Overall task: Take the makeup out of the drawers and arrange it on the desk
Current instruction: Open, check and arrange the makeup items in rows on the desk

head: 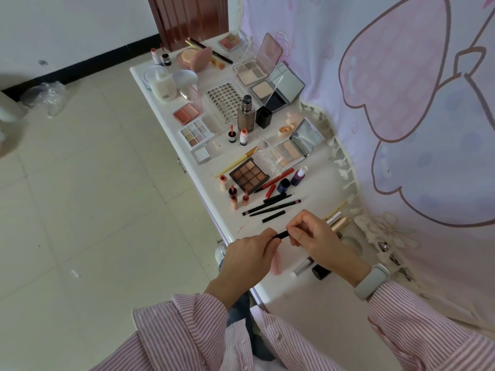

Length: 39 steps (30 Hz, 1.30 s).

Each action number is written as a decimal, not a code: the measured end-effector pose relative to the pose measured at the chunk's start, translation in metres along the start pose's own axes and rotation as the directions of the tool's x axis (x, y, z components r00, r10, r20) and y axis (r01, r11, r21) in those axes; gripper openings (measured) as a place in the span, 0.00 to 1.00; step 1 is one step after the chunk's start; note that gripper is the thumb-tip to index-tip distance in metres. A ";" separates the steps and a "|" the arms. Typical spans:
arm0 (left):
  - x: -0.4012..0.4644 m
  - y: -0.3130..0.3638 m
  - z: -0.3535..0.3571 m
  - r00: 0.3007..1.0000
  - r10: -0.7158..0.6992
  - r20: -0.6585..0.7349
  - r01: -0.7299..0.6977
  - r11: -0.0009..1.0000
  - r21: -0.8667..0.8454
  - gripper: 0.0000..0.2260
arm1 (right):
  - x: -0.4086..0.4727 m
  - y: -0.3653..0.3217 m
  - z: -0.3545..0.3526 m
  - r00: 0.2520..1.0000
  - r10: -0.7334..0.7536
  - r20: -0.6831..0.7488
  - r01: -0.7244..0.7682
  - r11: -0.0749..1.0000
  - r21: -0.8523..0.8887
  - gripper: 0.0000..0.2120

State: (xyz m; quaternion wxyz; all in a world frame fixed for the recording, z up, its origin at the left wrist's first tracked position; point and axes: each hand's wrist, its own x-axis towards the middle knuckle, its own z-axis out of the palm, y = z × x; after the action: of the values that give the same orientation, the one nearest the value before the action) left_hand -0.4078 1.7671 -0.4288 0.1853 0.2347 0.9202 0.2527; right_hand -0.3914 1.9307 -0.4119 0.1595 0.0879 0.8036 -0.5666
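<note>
Hands over white desk: left hand and right hand each pinch end of black pencil

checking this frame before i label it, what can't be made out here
Head view only:
- Black stick: both ends sit inside the grip of the left hand and right hand, so its type is unclear.
- Silver tube and black case: partly under the right wrist.
- Drawers: hidden below the desk top.
- Bottle label: too small to read.
</note>
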 end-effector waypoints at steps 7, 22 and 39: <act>-0.002 -0.007 -0.001 0.996 -0.039 0.077 0.037 0.999 0.024 0.16 | 0.001 0.003 -0.003 0.998 0.040 0.056 -0.037 0.998 -0.057 0.07; -0.016 -0.042 0.003 0.966 -0.256 -0.029 0.241 0.937 -0.254 0.09 | 0.046 0.038 -0.010 0.992 -0.115 -0.052 0.065 0.817 -0.573 0.06; 0.038 -0.020 0.021 0.973 -0.048 -0.227 0.025 0.995 -0.102 0.09 | 0.032 0.031 -0.019 0.956 -0.074 -0.283 -0.089 0.847 -0.524 0.09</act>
State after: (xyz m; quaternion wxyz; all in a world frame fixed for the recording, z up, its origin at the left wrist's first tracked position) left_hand -0.4364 1.7796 -0.4656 0.0936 0.1777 0.9260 0.3196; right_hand -0.4143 1.9582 -0.4444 0.0593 0.1262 0.9429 -0.3024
